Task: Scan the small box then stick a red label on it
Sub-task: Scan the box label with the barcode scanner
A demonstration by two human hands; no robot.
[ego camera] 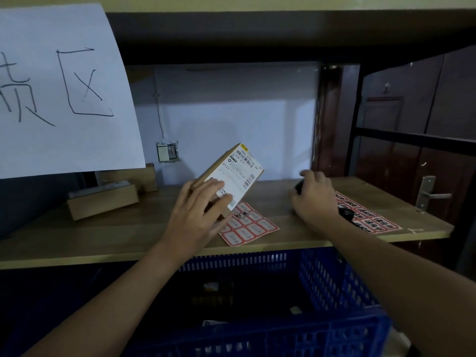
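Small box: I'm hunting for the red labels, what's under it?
Under the small box, held tilted by the left hand, lies a red label sheet on the shelf; its near corner is covered.

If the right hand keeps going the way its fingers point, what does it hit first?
The right hand points up-left toward the shelf's back, already closed over a dark object, probably the scanner. Beyond it the wooden shelf looks bare up to the white back wall; depth is uncertain.
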